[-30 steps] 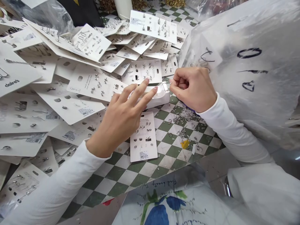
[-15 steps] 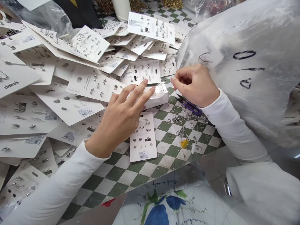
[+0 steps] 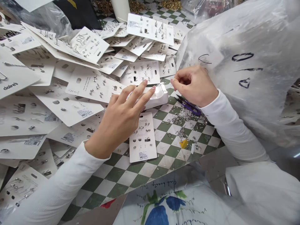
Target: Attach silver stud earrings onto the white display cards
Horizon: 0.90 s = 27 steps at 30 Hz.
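Observation:
My left hand (image 3: 124, 117) rests with fingers spread on a white tape dispenser (image 3: 157, 96), partly covering it. To the right of the dispenser's cutting end, my right hand (image 3: 195, 85) is pinched, thumb against finger; whatever is between the fingertips is too small to make out. Below the dispenser a white earring card (image 3: 143, 147) lies flat, its upper edge near my left hand. Purple thread snips (image 3: 191, 107) lie just under my right hand, beside a scatter of small metal earrings and rings (image 3: 181, 120).
A large heap of earring cards (image 3: 84, 81) covers the left and back of the checkered table (image 3: 131, 168). A big clear plastic bag (image 3: 241, 72) bulges at the right. A white cylinder (image 3: 121, 9) stands at the back. A yellow scrap (image 3: 183, 143) lies near the front edge.

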### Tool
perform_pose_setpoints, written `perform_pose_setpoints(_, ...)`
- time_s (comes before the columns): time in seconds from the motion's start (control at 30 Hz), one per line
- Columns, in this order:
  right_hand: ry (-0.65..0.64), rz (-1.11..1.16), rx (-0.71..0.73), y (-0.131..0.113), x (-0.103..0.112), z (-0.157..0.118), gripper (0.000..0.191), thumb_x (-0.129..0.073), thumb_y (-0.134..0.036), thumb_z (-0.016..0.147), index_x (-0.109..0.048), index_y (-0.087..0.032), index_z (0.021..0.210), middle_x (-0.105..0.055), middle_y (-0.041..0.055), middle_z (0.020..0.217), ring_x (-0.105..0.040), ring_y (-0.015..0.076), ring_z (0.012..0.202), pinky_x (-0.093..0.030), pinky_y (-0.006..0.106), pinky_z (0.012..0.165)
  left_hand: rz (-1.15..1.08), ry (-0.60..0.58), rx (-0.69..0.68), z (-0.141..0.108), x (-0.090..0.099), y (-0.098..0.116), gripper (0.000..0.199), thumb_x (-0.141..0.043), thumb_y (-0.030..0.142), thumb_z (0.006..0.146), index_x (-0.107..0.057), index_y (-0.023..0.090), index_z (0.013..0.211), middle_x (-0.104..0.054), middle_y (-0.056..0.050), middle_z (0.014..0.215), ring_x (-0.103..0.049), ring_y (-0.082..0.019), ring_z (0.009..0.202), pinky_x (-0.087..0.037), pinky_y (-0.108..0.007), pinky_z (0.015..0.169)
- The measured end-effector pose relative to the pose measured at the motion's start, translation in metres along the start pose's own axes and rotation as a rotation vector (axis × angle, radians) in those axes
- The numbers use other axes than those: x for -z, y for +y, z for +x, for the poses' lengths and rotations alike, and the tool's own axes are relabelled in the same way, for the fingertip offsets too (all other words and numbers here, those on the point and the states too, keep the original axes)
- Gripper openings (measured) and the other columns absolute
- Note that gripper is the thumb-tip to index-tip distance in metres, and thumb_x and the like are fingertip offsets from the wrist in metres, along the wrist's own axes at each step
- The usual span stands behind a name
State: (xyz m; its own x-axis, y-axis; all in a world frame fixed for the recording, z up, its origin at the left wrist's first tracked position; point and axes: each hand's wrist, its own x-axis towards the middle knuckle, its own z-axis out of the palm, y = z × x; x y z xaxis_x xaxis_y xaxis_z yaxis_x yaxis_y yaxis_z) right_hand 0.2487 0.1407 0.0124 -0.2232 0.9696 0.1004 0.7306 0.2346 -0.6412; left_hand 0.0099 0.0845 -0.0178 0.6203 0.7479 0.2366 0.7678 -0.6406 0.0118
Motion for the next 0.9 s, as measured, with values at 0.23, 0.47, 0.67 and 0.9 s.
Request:
perform_pose_setpoints(0.23, 0.034, -0.014, 0.019, 0.002, -0.003, 0.002, 0.035, -0.060, -0.017, 0.085, -0.046, -0.024, 0.053, -0.048, 0.0000, 0.055, -0.043, 0.0161, 0.056, -0.041, 0.036, 0.059, -0.043, 0.007, -0.002, -0.001, 0.000, -0.001, 0.074, -0.040, 0.000, 0.096, -0.026, 0.026, 0.163, -0.033, -0.013, 0.167, -0.047, -0.041, 0.140, -0.051, -0.058, 0.096)
perform_pose_setpoints(0.47, 0.014, -0.038, 0.066, 0.006, -0.009, 0.001, 0.034, -0.058, -0.020, 0.082, -0.041, -0.025, 0.052, -0.048, -0.0003, 0.054, -0.043, 0.0172, 0.055, -0.043, 0.038, 0.061, -0.006, -0.028, -0.001, -0.001, 0.001, 0.001, 0.071, -0.036, -0.002, 0.096, -0.029, 0.022, 0.162, -0.031, -0.014, 0.167, -0.045, -0.041, 0.141, -0.050, -0.058, 0.098)
perform_pose_setpoints(0.67, -0.026, -0.134, 0.094, 0.009, -0.012, 0.000, 0.033, -0.057, -0.015, 0.080, -0.041, -0.023, 0.053, -0.049, -0.0010, 0.052, -0.042, 0.0157, 0.052, -0.037, 0.035, 0.056, 0.010, -0.009, 0.001, -0.001, -0.003, 0.001, 0.073, -0.039, -0.002, 0.095, -0.028, 0.025, 0.162, -0.031, -0.013, 0.167, -0.046, -0.040, 0.141, -0.051, -0.055, 0.097)
perform_pose_setpoints(0.9, -0.038, -0.096, 0.088, 0.011, -0.006, 0.000, 0.035, -0.061, -0.009, 0.081, -0.046, -0.022, 0.051, -0.049, -0.0021, 0.051, -0.042, 0.0134, 0.050, -0.035, 0.034, 0.055, -0.032, 0.025, 0.016, -0.002, 0.009, 0.001, 0.061, -0.038, 0.007, 0.103, -0.027, 0.025, 0.161, -0.034, -0.013, 0.166, -0.040, -0.033, 0.148, -0.046, -0.052, 0.104)
